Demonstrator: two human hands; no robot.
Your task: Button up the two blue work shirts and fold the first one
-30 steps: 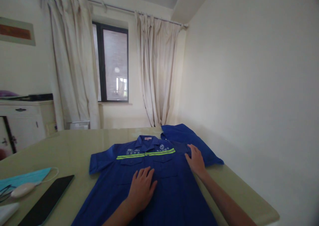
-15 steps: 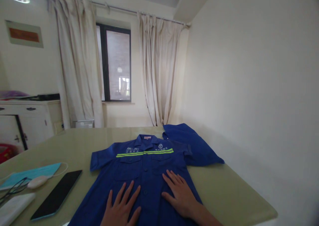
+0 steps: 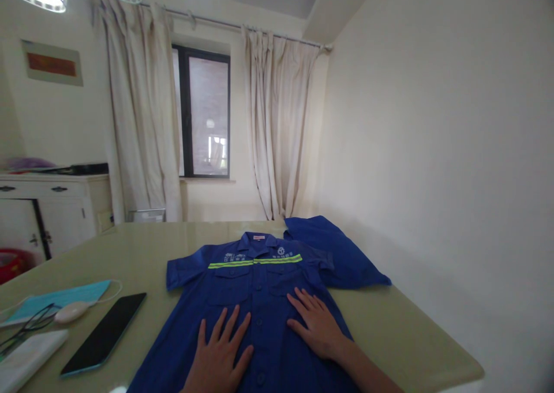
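A blue short-sleeved work shirt point(image 3: 259, 295) lies spread front up on the table, collar pointing away from me. Across its chest runs a yellow-green reflective stripe, with white lettering above it and buttons down the middle. My left hand point(image 3: 220, 350) rests on the lower left front of the shirt, fingers spread. On the right front, below the chest pocket, my right hand point(image 3: 318, 326) lies flat with its fingers stretched out. Neither hand grips anything. Another blue garment point(image 3: 340, 251) lies at the far right, partly under the shirt's right sleeve.
The greenish table point(image 3: 415, 335) has a rounded corner at the right, near the wall. At the left lie a black phone point(image 3: 106, 335), a blue face mask point(image 3: 58, 300), a white oval object point(image 3: 71, 312), a dark cable point(image 3: 30, 326) and a white box-like item point(image 3: 32, 355).
Both hands have shifted slightly away from me along the shirt, still flat. The shirt moved a little, its left sleeve looking nearer the middle. The view has turned slightly left.
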